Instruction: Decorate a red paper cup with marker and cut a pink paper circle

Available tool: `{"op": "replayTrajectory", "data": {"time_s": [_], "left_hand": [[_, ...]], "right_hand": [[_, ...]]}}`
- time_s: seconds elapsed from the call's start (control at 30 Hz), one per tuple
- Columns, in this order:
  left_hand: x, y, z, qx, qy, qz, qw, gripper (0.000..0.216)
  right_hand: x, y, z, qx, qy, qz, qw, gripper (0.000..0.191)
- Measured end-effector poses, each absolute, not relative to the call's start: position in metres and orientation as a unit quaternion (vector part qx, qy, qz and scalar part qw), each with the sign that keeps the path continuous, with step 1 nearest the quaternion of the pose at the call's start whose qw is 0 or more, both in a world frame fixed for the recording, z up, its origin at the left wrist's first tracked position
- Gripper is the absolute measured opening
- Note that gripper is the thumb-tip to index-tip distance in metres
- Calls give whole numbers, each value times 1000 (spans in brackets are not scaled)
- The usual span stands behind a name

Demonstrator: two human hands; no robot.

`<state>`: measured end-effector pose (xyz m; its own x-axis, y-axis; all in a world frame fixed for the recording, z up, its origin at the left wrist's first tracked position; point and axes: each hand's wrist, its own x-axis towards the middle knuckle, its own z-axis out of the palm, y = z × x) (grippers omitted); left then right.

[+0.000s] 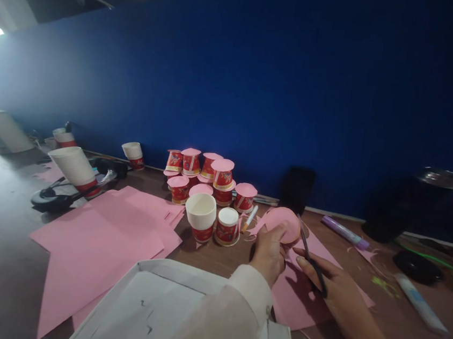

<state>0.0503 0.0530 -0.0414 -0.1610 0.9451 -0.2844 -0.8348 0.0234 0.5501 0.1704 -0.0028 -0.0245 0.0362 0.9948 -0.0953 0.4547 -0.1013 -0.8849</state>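
Note:
My left hand (269, 254) grips a round pink paper disc (284, 222), thumb on top of it. Fingers of my right hand (326, 280) are closed round black-handled scissors (313, 269), whose blades stand at the disc's right edge. Beneath both hands lies a cut pink sheet (297, 301). Left of my left hand stand an upside-down red paper cup (227, 228) and an upright stack of white-rimmed paper cups (200, 215). Behind these, several upturned red cups (223, 175) carry pink discs on their bases, some piled in two layers.
Large pink sheets (108, 249) lie at left, beside a headset (55, 197) and a tilted cup stack (75, 167). A white box lid (165, 287) is nearest me. At right lie a purple glue stick (345, 232), a black mouse (417, 266) and a white tube (419, 303). A blue partition (259, 86) rises behind.

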Motion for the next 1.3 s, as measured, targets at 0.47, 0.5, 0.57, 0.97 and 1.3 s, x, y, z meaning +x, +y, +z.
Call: {"op": "replayTrajectory", "data": {"time_s": [0.47,0.5,0.57,0.97,1.3], "left_hand": [[51,52,-38,101,279,698,651,54],[51,52,-38,105,280,698,650,53],[50,52,-39,110,280,697,651,51],[51,53,-42,99,279,697,653,53],[50,52,-39,90,281,695,656,54]], "right_hand": [[171,-1,-29,-633,-589,373,338,64],[171,-1,-28,-632,-588,374,338,64],[171,-1,-27,-634,-584,373,344,63],[170,-3,-27,-611,-591,345,398,42],[169,-4,-25,-641,-572,379,343,67]]}}
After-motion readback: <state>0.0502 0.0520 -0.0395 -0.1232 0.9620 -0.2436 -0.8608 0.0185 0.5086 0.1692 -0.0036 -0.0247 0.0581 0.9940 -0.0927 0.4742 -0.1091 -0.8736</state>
